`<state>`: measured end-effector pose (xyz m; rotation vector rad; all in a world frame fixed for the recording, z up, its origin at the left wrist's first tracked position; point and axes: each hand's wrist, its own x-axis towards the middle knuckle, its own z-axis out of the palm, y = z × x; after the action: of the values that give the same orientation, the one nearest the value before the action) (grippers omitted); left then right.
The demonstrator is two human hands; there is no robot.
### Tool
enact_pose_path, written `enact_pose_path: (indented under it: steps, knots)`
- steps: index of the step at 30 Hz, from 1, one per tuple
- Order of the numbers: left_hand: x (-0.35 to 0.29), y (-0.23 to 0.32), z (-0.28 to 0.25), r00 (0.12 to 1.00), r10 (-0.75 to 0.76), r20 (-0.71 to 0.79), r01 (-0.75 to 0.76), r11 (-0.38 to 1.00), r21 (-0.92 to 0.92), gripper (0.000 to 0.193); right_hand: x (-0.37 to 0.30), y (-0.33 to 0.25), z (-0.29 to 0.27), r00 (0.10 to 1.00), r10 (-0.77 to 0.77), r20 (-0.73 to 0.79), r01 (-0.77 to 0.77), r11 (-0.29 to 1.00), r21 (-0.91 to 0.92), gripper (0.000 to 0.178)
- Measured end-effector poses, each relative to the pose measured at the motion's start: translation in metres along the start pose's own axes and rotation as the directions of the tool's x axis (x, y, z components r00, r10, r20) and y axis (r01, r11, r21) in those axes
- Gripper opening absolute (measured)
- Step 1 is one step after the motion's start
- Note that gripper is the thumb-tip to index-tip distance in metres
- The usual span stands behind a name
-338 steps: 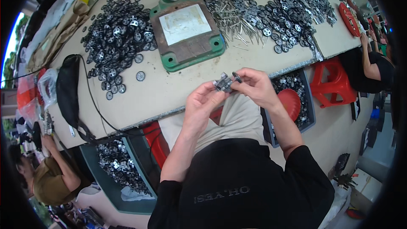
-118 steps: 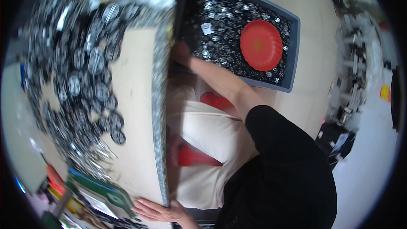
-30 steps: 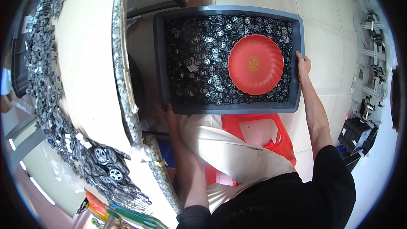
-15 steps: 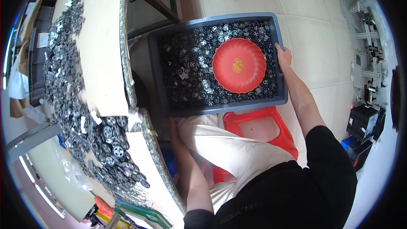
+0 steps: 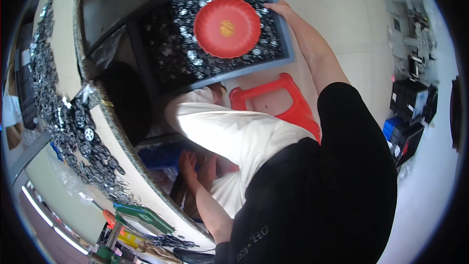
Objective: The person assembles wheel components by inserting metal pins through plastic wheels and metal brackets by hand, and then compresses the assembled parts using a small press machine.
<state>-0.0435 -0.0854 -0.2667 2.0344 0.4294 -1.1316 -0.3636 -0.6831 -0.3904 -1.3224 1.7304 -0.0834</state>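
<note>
A grey plastic bin (image 5: 287, 51) full of small round black parts sits beyond my knees, partly beneath the table. Resting on those parts is a red scalloped plate (image 5: 227, 44) with a gold mark in its middle. My right hand (image 5: 281, 9) grips the bin's right rim, thumb over the edge. Under the table edge, my left hand (image 5: 187, 166) is apart from the bin, its fingers stretched out beside a blue container (image 5: 159, 157). Shadow blurs that hand's fingertips, and I cannot tell whether they touch the container.
To the left, a table (image 5: 110, 122) carries heaps of black wheel-like parts (image 5: 90, 144) and a green tool or frame (image 5: 141, 217). A red plastic stool (image 5: 298, 100) stands by my legs. Black boxes (image 5: 408, 100) and metal fittings line the right side.
The view has shifted, so the bin and table appear farther up and left. My left hand, hidden before near the bin's near side, now shows lower, beside the blue container. My right hand keeps the rim.
</note>
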Motion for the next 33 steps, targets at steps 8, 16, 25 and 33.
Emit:
enact_pose_path:
  steps: [8,16,25,33]
  knots:
    - [-0.035,-0.031,0.031,0.988,0.148,0.038,-0.152,0.974,0.167,0.046,-0.108,0.09,0.003,0.898,0.168,0.406,-0.219,0.972,0.082,0.069]
    - [-0.053,-0.114,0.023,0.995,0.089,0.035,-0.093,0.986,0.136,0.038,-0.118,0.099,0.016,0.977,0.069,0.2,-0.032,0.982,-0.185,0.044]
    - [-0.077,-0.117,0.045,0.953,0.302,0.006,-0.298,0.938,0.175,0.027,-0.147,0.125,0.037,0.977,-0.197,-0.076,0.172,0.951,-0.256,0.038]
    - [-0.08,-0.116,0.041,0.969,0.246,-0.013,-0.245,0.968,0.05,0.027,-0.148,0.121,0.025,0.984,-0.176,-0.035,0.16,0.949,-0.273,0.045]
